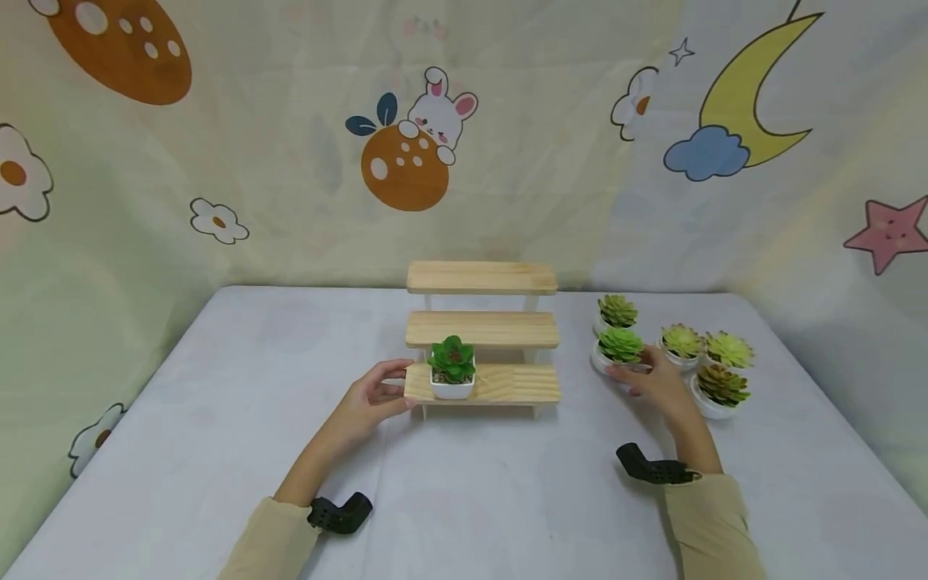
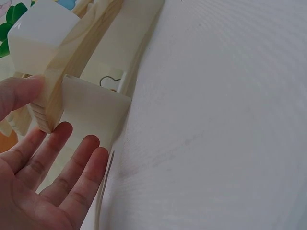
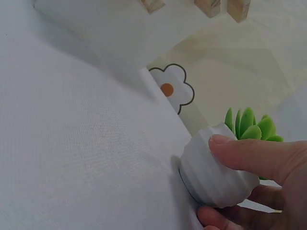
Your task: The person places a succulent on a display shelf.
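A three-step wooden plant stand [image 1: 518, 383] stands at the table's far side, and on its lowest step sits a dark green succulent in a square white pot [image 1: 452, 372]. My left hand [image 1: 371, 396] holds the left end of that lowest board, thumb at the front edge and fingers behind it; the left wrist view shows the thumb [image 2: 21, 93] on the board's end, the other fingers spread. To the right, my right hand [image 1: 665, 385] grips a bright green succulent in a round white ribbed pot [image 3: 211, 167], thumb on the pot's side. Its base is close to the tabletop.
Behind the held pot stands another green succulent [image 1: 617, 311]. Right of my right hand are a yellow-green succulent [image 1: 681, 341], a second one [image 1: 730, 350] and a brownish one [image 1: 721, 387], in white pots. A printed cloth [image 1: 290, 161] hangs behind the white table [image 1: 471, 491].
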Tool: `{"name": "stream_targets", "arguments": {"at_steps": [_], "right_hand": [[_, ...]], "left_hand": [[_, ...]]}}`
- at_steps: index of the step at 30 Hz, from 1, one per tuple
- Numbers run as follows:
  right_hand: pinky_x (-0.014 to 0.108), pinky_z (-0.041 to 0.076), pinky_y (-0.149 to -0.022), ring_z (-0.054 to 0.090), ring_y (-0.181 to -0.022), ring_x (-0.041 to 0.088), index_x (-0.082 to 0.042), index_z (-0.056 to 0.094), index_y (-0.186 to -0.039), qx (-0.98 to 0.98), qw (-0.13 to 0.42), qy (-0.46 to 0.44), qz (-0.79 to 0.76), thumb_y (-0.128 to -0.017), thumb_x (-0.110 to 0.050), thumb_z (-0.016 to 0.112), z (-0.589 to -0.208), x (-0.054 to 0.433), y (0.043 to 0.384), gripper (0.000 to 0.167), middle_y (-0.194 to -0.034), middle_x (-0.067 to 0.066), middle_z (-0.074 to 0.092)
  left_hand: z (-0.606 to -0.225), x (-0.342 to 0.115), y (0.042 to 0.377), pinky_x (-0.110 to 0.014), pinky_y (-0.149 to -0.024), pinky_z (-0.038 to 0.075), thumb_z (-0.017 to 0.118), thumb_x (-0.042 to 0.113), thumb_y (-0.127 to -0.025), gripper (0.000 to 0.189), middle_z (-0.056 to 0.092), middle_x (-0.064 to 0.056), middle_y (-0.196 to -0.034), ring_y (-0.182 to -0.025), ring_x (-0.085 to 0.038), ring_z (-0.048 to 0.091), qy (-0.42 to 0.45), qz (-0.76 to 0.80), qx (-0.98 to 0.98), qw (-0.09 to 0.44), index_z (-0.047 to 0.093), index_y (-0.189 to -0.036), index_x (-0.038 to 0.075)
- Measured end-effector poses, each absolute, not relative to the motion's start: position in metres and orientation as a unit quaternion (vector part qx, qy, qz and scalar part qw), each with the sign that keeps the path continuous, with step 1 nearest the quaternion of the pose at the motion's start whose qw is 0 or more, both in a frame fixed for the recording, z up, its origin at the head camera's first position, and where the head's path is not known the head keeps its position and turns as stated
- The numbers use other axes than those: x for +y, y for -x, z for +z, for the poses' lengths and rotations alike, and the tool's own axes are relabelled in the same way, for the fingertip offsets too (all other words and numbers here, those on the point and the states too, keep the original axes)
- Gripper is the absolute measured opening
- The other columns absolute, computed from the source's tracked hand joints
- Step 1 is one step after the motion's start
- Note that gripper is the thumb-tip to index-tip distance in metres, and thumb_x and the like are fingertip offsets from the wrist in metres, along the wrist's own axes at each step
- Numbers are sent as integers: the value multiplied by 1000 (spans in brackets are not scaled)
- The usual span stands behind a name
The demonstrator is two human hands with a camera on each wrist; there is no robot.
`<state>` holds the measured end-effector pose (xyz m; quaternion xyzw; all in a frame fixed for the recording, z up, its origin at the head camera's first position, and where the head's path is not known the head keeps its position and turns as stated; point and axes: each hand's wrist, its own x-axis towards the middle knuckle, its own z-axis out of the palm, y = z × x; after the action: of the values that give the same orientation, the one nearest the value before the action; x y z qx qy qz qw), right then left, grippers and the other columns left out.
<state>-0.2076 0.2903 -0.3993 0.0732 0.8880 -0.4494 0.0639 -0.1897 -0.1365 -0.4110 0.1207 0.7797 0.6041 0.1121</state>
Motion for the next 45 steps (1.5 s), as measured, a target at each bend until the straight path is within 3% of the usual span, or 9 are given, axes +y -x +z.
{"name": "stream_targets", "arguments": {"at_steps": [8,17,22,27,34,41,45], "right_hand": [[25,46,-66,50,-84,9,5,21,-141,891,59,-70,-445,-86,-38,64,-399,285,209,82,-130,27,42],[26,46,-66,50,-99,29,6,19,-141,902,52,-81,-421,-84,-44,65,-398,281,209,89,-132,29,39],[27,45,-69,52,-101,31,8,17,-142,910,45,-86,-402,-82,-48,65,-398,280,210,94,-128,30,42],[35,44,-76,50,-105,35,8,20,-141,917,39,-85,-388,-81,-49,65,-399,281,210,94,-124,29,45],[52,42,-89,43,-117,44,9,10,-143,920,43,-89,-379,-81,-55,63,-392,281,208,104,-135,36,33],[35,46,-70,51,-105,38,7,19,-140,929,22,-72,-363,-81,-56,62,-372,278,202,97,-127,31,41],[29,45,-66,52,-103,35,6,15,-143,928,22,-62,-368,-82,-55,61,-358,272,196,97,-128,30,41]], "left_hand": [[-410,-138,191,-30,-85,49,68,13,-84,56,50,-16,-129,-107,-27,57,-125,609,774,114,44,-134,12],[-411,-138,190,-29,-83,49,68,15,-84,56,50,-14,-128,-105,-22,57,-120,607,777,111,44,-134,14],[-410,-137,189,-29,-83,49,68,16,-84,56,50,-13,-128,-104,-21,57,-115,605,780,113,44,-135,15],[-409,-137,189,-30,-83,49,68,16,-84,56,50,-13,-128,-105,-23,57,-114,606,778,116,44,-134,15],[-408,-138,189,-30,-84,49,68,16,-84,56,50,-13,-128,-107,-24,56,-120,604,780,115,44,-135,15],[-407,-139,189,-30,-84,49,68,16,-84,55,50,-12,-128,-107,-25,56,-116,606,779,114,44,-134,16],[-408,-139,188,-31,-84,49,68,17,-84,56,50,-14,-129,-107,-25,55,-123,605,778,116,43,-135,13]]}}
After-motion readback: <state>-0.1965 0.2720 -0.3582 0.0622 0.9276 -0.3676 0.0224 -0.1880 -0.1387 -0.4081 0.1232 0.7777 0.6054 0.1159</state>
